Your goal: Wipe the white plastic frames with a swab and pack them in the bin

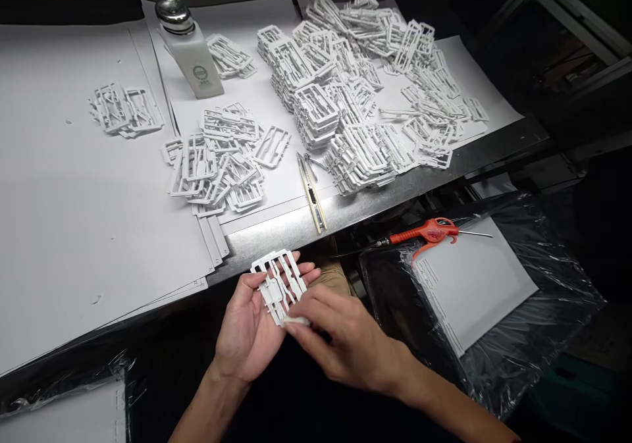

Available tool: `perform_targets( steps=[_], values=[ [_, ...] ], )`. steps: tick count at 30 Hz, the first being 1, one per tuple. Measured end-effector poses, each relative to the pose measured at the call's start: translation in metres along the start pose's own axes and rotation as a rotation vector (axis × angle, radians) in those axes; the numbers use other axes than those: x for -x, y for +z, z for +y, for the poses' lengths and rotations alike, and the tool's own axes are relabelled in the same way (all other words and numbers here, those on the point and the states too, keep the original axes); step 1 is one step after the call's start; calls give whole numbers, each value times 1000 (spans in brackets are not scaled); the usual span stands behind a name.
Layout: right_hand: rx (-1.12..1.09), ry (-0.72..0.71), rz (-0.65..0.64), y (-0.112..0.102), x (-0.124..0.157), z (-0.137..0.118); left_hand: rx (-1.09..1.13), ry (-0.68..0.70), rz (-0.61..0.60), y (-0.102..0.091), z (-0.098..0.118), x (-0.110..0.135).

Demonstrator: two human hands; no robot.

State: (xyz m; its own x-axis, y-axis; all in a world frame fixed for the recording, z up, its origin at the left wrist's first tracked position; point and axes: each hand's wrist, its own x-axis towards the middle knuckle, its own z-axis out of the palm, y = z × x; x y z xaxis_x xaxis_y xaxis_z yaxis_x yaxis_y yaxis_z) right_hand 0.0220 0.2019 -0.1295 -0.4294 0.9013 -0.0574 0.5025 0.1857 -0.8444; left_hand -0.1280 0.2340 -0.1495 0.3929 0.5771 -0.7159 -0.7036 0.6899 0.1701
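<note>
In my left hand (247, 331) lies a flat white plastic frame (281, 285) with several slots and thin bars. The thumb rests over its left edge, and the fingers support it from beneath. My right hand (350, 334) pinches a small white piece (296, 321) against the frame's lower end; what kind of piece it is I cannot make out. The right fingers cover part of the frame's lower right side. Ahead on the bench, a loose pile of similar white plastic frames (222, 160) is nearest to my hands.
Tall stacks of frames (316, 110) stand at the back right, with a smaller group (126, 108) at left. A pump bottle (197, 64) is behind the pile. Tweezers (311, 193) lie at the metal bench edge (266, 232). At right, a red air blow gun (434, 231) rests on plastic-wrapped sheets.
</note>
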Motion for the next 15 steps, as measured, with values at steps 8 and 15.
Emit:
perform_targets(
  steps=[8,15],
  values=[
    [15,173,195,-22,11,16,-9,40,3,-4,4,2],
    [-79,73,61,-10,6,6,-21,34,16,0,2,1]
  ],
)
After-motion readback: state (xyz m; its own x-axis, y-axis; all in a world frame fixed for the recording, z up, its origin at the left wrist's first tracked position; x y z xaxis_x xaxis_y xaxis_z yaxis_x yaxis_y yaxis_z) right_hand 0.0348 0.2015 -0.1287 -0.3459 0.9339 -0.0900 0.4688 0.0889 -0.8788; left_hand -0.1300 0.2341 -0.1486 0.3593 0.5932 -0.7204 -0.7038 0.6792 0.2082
